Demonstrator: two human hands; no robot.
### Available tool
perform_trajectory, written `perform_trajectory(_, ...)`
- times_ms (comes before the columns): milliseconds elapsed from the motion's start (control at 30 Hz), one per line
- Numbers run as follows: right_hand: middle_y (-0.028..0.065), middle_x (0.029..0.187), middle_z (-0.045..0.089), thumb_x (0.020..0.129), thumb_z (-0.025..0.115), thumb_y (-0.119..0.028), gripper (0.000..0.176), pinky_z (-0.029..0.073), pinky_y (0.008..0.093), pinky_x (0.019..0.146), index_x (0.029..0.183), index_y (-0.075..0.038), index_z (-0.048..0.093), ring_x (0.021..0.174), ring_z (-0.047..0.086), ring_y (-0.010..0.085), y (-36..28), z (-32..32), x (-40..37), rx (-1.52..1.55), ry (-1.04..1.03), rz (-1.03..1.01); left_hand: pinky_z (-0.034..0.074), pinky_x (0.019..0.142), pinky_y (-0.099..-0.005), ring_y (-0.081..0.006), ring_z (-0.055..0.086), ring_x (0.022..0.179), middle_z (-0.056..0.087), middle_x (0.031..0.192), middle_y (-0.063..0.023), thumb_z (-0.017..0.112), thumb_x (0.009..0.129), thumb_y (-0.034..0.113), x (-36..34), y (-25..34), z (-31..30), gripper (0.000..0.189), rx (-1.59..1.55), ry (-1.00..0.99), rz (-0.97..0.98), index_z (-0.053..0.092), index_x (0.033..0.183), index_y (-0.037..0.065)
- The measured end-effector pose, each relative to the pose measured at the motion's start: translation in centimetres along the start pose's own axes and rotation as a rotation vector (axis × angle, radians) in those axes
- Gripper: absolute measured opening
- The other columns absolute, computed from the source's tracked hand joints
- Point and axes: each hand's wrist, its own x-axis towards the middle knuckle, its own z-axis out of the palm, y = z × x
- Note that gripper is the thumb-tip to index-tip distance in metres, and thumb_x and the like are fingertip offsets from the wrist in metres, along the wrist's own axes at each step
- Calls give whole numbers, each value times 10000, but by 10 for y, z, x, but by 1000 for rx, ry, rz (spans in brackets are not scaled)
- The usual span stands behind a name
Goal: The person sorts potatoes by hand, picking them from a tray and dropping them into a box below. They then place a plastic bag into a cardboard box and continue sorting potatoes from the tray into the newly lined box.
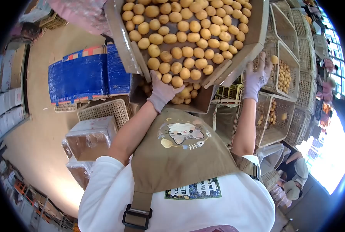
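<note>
Many small yellow potatoes (183, 26) lie spread over a sorting tray (253, 29), which narrows to a mouth facing me. My left hand (161, 94), in a pale glove, is at the mouth's left side against the front potatoes, its thumb stretched out. Below the mouth, a box (201, 103) holds more potatoes. My right hand (257, 77), also gloved, reaches out to the right with fingers spread. A single potato (274, 59) is just beyond its fingertips, apparently in the air, by a plastic crate (294, 75) partly filled with potatoes.
Below that crate, another crate (277, 133) holds fewer potatoes. Stacked crates (306, 58) line the right side. Left of me are a blue-wrapped stack (79, 77), an upturned-looking basket (103, 112) and plastic-wrapped boxes (89, 135). A person (294, 174) is at lower right.
</note>
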Motion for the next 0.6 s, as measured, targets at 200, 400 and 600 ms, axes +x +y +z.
perform_trajectory(200, 136, 1310, 584, 858, 645, -331, 471, 395, 496, 1046, 1301, -173, 618, 1210, 558, 327, -82, 11, -52, 119, -774, -395, 217, 1124, -635, -290, 310, 1441, 361, 1571, -19, 476, 932, 635, -11, -2, 21, 713, 112, 113, -23, 357, 1502, 223)
perform_trajectory(400, 166, 1507, 438, 872, 622, -485, 565, 252, 535, 1154, 1386, -254, 577, 1320, 488, 362, -88, 25, -12, 155, -748, -221, 241, 1125, -512, -239, 392, 1361, 428, 1500, 27, 567, 927, 472, 1, 4, -38, 569, 473, 426, 87, 429, 1439, 266)
perform_trajectory(600, 204, 1501, 431, 862, 598, -504, 565, 264, 593, 1117, 1393, -311, 568, 1324, 454, 447, -114, 39, -19, 285, -776, -164, 253, 1133, -586, -292, 322, 1435, 360, 1551, -51, 451, 909, 708, -5, 8, -4, 809, 204, 191, 104, 328, 1518, 190)
